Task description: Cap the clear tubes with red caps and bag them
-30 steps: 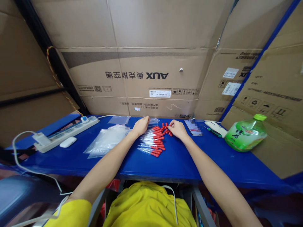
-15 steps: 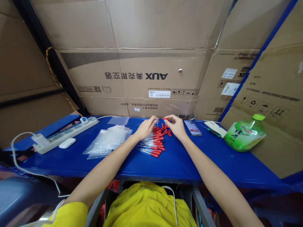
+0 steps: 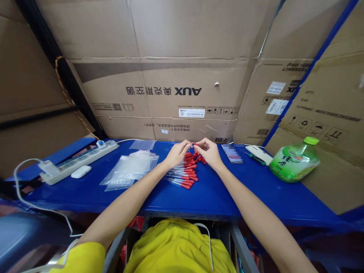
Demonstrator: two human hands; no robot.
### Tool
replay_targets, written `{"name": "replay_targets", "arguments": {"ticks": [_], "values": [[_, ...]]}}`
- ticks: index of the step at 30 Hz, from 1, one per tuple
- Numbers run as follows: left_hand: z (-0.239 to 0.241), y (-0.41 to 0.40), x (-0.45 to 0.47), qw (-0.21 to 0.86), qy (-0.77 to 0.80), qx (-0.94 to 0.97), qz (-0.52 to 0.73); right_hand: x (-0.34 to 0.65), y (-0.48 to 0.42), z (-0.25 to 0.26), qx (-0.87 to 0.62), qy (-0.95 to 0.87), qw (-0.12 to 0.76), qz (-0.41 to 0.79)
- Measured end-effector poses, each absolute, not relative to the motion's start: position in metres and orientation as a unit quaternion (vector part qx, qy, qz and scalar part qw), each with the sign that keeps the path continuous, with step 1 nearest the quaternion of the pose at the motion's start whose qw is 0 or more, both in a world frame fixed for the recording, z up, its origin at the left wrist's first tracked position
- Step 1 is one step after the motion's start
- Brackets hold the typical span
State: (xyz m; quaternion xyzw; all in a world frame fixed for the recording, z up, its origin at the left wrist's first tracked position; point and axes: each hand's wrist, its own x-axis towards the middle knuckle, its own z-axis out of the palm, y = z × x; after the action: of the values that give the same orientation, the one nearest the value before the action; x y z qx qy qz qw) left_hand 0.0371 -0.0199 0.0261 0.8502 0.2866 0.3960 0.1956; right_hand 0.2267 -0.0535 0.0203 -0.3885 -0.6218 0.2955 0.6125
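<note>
My left hand [image 3: 176, 154] is closed in a pinch at the far end of the dropper pile, apparently on a clear dropper tube that its fingers mostly hide. Facing it, my right hand [image 3: 209, 152] pinches a red rubber bulb [image 3: 195, 144], its fingertips almost touching those of the left. Below them lie several droppers [image 3: 186, 177] in a row, clear tubes pointing left and red bulbs right. Loose red bulbs [image 3: 202, 159] are heaped under my right hand, which partly covers them.
Clear plastic bags [image 3: 129, 168] are stacked left of the droppers. Farther left are a power strip [image 3: 82, 161] and a white case [image 3: 81, 172]. On the right sit a phone [image 3: 232, 154], a green-handled tool [image 3: 256, 159] and a green bottle [image 3: 294, 161]. Cardboard walls [image 3: 170, 76] enclose the blue table.
My right hand has moved slightly left with the red bulb, bringing it up to the fingertips of my left hand. The dropper row lies as before.
</note>
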Motion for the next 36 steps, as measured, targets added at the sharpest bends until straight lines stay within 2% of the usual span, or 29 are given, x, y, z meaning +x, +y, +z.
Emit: {"name": "replay_targets", "arguments": {"ticks": [7, 26, 36], "values": [[0.029, -0.022, 0.037, 0.206, 0.302, 0.839, 0.403, 0.226, -0.055, 0.021, -0.397, -0.628, 0.606, 0.284], [0.037, -0.014, 0.021, 0.142, 0.237, 0.909, 0.312, 0.23, -0.058, 0.017, -0.384, -0.658, 0.564, 0.319], [0.039, -0.014, 0.015, 0.141, 0.214, 0.924, 0.283, 0.231, -0.059, 0.018, -0.377, -0.682, 0.539, 0.321]]}}
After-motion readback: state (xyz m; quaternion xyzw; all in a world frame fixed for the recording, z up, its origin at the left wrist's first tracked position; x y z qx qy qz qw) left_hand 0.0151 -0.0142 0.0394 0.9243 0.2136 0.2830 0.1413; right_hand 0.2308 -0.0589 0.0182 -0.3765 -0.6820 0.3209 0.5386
